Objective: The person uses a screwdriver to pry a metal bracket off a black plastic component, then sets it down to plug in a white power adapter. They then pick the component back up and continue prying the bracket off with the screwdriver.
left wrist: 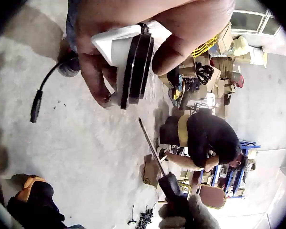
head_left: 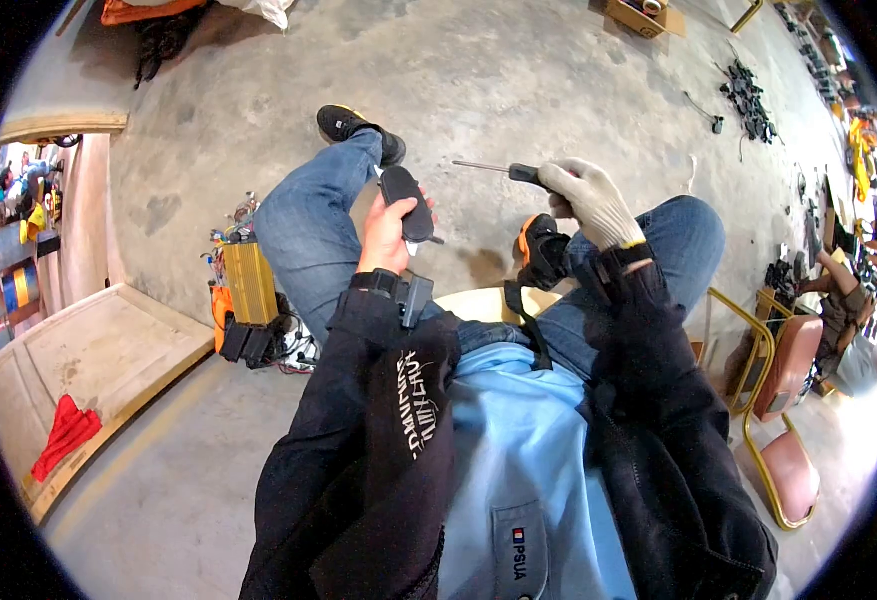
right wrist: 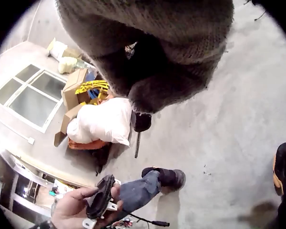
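My bare left hand [head_left: 382, 240] grips a flat black oval part [head_left: 405, 203], thumb on its dark face. The left wrist view shows its layered black edge and white backing [left wrist: 118, 50]. A white tab with a hole [right wrist: 89, 223] juts from it in the right wrist view, and a short black cable ending in a plug [left wrist: 36, 106] hangs nearby. In a knitted glove, my right hand [head_left: 595, 205] holds a screwdriver [head_left: 523, 173] by its black handle. Its metal shaft points left toward the oval part, the tip apart from it.
A gold metal box with wires [head_left: 249, 285] stands beside my left leg. Left of that is a wooden panel [head_left: 148, 330] with a red cloth [head_left: 66, 437]. Black cables [head_left: 748, 105] lie on the concrete floor ahead. Chairs [head_left: 790, 365] and another person [left wrist: 212, 138] are farther off.
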Demonstrator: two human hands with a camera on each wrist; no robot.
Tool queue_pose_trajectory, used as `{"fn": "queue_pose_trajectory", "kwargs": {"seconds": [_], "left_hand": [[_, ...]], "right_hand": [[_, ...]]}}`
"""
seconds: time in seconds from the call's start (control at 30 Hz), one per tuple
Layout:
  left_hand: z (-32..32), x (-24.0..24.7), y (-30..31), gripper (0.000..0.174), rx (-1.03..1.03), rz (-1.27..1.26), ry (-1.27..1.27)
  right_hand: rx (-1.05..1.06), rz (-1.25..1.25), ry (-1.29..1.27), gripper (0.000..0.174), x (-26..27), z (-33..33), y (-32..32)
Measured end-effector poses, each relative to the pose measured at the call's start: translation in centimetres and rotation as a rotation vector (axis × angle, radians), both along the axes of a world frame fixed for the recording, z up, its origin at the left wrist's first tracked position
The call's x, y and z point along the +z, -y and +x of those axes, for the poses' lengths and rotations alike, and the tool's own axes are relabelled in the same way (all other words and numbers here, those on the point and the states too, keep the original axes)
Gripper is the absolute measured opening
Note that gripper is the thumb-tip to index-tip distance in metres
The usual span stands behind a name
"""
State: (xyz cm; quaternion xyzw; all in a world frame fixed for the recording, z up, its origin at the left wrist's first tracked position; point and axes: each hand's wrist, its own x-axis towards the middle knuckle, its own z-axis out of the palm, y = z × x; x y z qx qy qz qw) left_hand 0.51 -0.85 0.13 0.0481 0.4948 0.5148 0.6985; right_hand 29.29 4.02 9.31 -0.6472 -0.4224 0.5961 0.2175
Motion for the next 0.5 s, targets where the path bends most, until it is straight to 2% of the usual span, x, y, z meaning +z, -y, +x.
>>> {"fn": "queue_pose_trajectory", "kwargs": {"seconds": [0.07, 0.1, 0.2, 0.33, 0.47, 0.5], "left_hand": [[0.1, 0.2, 0.0, 0.044, -0.077, -0.027, -0.129], [0.1, 0.2, -0.1, 0.041, -0.096, -0.015, -0.153], [0.5, 0.0, 0.0, 0.041, -0.07, -0.036, -0.139], [0.8, 0.0, -0.1, 0.042, -0.085, -0.085, -0.129], [1.2, 0.0, -0.5, 0.048, -0.088, -0.125, -0.108], [1.3, 0.3, -0.6, 0.054, -0.103, -0.116, -0.108]], "right_hand": [[-0.012, -0.011, 0.025, 0.04, -1.2, -1.2, -1.2], [0.008, -0.031, 0.004, 0.042, -2.9, -1.5, -1.8], [0.032, -0.07, -0.048, 0.042, -5.1, -2.7, -3.1], [0.014, -0.175, -0.041, 0.041, -10.4, -3.8, -4.4], [-0.015, -0.239, 0.04, 0.046, -15.0, -5.0, -5.6], [-0.014, -0.257, 0.022, 0.045, -16.1, -5.2, -5.8]]}}
